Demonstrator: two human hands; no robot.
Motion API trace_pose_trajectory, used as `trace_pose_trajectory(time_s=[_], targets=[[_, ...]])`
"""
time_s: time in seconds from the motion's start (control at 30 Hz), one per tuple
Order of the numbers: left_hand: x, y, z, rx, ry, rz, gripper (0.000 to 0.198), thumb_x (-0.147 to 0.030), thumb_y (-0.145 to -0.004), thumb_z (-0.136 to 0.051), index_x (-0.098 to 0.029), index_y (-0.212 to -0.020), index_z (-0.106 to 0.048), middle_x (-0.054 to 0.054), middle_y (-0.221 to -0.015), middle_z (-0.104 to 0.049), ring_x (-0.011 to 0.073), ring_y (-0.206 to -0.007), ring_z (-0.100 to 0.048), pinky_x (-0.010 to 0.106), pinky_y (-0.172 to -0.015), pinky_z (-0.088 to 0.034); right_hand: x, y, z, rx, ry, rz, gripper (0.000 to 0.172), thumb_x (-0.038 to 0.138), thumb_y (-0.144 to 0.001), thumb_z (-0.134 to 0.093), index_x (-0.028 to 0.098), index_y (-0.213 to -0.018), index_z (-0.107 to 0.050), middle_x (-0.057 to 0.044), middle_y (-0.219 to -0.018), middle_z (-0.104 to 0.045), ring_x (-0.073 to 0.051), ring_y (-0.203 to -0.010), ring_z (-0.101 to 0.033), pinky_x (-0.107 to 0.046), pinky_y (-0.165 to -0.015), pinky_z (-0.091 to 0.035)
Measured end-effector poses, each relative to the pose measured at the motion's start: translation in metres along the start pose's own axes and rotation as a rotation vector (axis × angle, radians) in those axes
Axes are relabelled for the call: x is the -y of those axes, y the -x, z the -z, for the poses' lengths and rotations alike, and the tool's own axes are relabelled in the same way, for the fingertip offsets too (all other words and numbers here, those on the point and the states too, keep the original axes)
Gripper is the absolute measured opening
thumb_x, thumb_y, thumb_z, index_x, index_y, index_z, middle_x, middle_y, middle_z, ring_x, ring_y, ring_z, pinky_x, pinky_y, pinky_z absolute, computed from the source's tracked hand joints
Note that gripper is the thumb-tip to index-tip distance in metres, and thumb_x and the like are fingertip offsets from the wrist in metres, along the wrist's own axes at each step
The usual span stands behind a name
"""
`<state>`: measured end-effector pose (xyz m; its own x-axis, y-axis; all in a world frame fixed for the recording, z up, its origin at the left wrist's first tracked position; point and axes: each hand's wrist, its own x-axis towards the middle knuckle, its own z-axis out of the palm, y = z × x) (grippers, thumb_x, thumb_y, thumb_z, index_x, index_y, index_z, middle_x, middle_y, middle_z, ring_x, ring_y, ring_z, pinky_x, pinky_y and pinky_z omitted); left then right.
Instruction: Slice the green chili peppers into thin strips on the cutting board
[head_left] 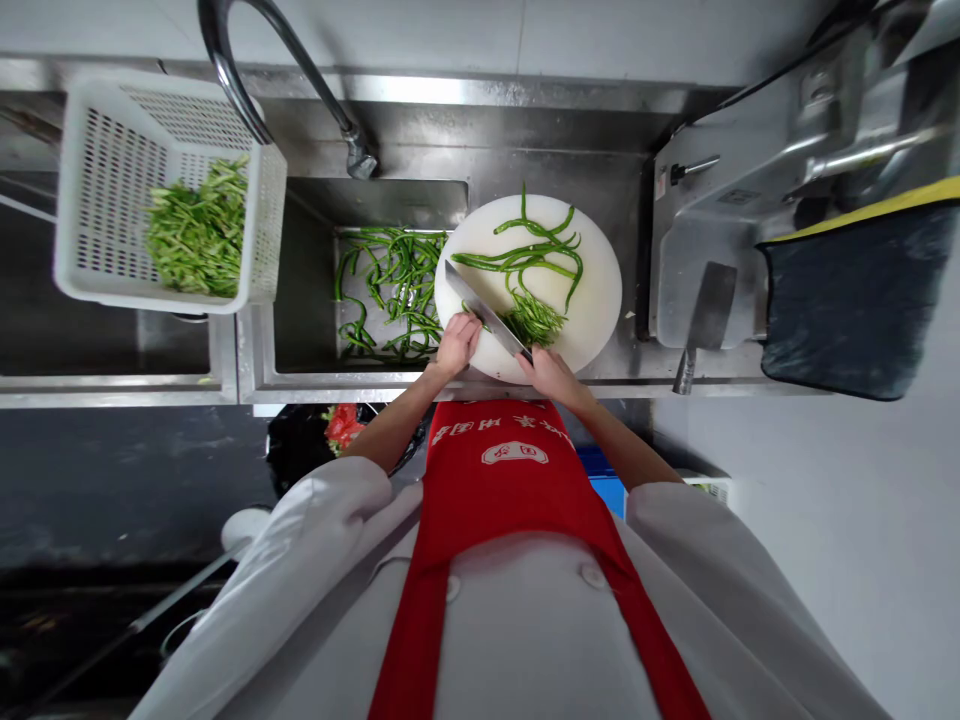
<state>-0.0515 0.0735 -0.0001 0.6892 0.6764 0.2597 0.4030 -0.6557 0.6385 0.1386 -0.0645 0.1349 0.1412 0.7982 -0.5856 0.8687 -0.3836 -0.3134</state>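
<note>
My right hand (551,375) is wrapped round the handle of a long kitchen knife (480,305), whose blade points up and to the left over a round white cutting board (600,320). Fingers curled, my left hand (459,342) presses a green chili pepper (466,307) at the board's left side, close beside the blade; most of that pepper is hidden. Just right of the blade lies a pile of thinly sliced green pepper (536,318). Several whole long green peppers (517,258) lie on the far half of the board.
A sink basin (307,290) at left holds many long green peppers (401,270). Beyond it stands a white perforated basket (71,230) with cut greens (202,230), under a curved faucet (300,60). A cleaver (712,305) and a metal machine (720,230) are at right.
</note>
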Motion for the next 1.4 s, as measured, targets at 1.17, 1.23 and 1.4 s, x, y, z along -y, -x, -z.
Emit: trace_pose_trajectory(time_s=[1.17,1.23,1.4], targets=[[0.004,-0.009,0.007,0.075,0.016,-0.003,0.03,-0.032,-0.102,-0.039,-0.02,-0.109,-0.065,0.014,-0.11,-0.063,0.0259,-0.111,-0.056,0.048,-0.1,-0.05,-0.015,0.004,0.005,0.052,-0.082,0.011,0.047,0.043,-0.108,-0.035,0.008,-0.113,-0.065,-0.019,-0.112,-0.072,-0.024,-0.11,-0.066,-0.023,-0.089,-0.043],[-0.001,-0.01,0.01,0.072,0.017,-0.021,0.029,-0.032,-0.102,-0.04,-0.02,-0.106,-0.065,0.013,-0.108,-0.064,0.0246,-0.109,-0.057,0.046,-0.099,-0.051,-0.019,-0.002,0.011,0.037,-0.107,0.035,0.048,0.043,-0.108,-0.035,0.007,-0.113,-0.065,-0.018,-0.112,-0.072,-0.023,-0.109,-0.066,-0.022,-0.087,-0.042],[0.013,-0.056,0.043,-0.267,-0.044,0.091,0.027,-0.035,-0.103,-0.043,-0.017,-0.098,-0.063,0.009,-0.101,-0.063,0.0204,-0.101,-0.058,0.04,-0.094,-0.05,-0.035,0.024,0.025,-0.01,-0.029,-0.055,0.047,0.047,-0.107,-0.034,0.011,-0.113,-0.063,-0.018,-0.103,-0.073,-0.027,-0.102,-0.068,-0.027,-0.084,-0.044]])
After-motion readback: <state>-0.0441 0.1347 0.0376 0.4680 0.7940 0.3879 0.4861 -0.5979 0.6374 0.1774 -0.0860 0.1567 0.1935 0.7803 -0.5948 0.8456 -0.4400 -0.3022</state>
